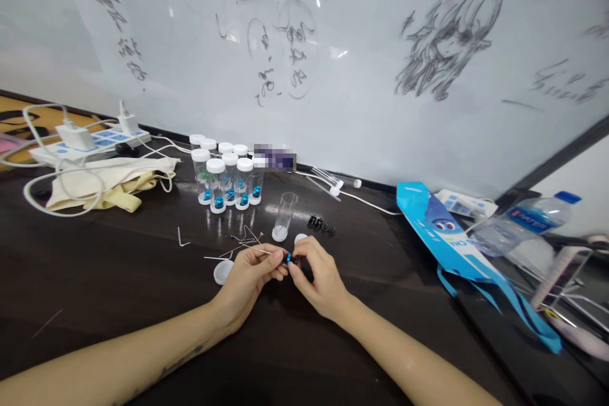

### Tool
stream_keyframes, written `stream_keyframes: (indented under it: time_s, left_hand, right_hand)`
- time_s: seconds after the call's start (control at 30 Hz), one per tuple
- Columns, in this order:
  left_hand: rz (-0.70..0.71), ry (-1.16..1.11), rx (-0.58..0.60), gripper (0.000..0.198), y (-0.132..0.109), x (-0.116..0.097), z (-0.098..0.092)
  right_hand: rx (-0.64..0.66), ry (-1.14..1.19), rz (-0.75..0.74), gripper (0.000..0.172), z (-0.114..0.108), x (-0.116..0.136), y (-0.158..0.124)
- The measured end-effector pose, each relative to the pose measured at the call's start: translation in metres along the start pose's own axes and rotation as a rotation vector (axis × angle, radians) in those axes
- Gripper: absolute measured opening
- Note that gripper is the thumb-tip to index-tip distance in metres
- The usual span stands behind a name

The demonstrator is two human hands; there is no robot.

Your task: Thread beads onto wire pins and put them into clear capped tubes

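My left hand [254, 269] is closed, its thumb and fingers pinching a small shiny blue-and-black part [288, 259]. A thin metal rod [263, 251] runs out past the left fingertips; its far end is hard to make out. From the other side my right hand [320, 274] closes its thumb and fingers on the dark end of the same part. Beside my left hand lies a round white cap [223, 272]. Another white cap [301, 238] is partly hidden behind my right hand. An uncapped clear tube [286, 212] stands upright just beyond both hands.
Several capped tubes [216, 187] with blue parts stand at the back. Small black pieces [321, 224], an L-shaped hex key [181, 238] and thin wires [247, 240] lie nearby. A cloth bag [109, 181] and power strip [102, 139] are left, a blue package [442, 235] right.
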State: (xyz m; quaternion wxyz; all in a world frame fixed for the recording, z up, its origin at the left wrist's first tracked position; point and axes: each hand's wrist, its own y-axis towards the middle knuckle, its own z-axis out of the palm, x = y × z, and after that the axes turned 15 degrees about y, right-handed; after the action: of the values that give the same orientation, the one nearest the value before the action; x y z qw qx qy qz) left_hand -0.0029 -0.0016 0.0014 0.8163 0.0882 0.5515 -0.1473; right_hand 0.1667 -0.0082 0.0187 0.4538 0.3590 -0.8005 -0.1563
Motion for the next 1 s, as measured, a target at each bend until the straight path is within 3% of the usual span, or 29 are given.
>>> stream_keyframes:
  time_s: [0.27, 0.47, 0.7, 1.0]
  left_hand:
    - [-0.007, 0.028, 0.021, 0.015, -0.0022, -0.0028, 0.0019]
    - [0.003, 0.000, 0.000, 0.014, 0.0002, -0.0021, 0.0004]
    - [-0.007, 0.010, 0.014, 0.016, -0.0018, -0.0014, 0.0013]
    - [-0.005, 0.000, -0.004, 0.016, -0.0001, -0.0024, 0.0008]
  right_hand:
    - [0.030, -0.077, 0.036, 0.028, 0.0000, -0.0042, -0.0018]
    - [0.005, -0.009, 0.009, 0.011, 0.0001, -0.0018, -0.0010]
    - [0.026, -0.061, 0.042, 0.029, 0.0003, -0.0059, -0.0009]
    - [0.021, -0.009, 0.037, 0.013, -0.0002, -0.0022, -0.0009]
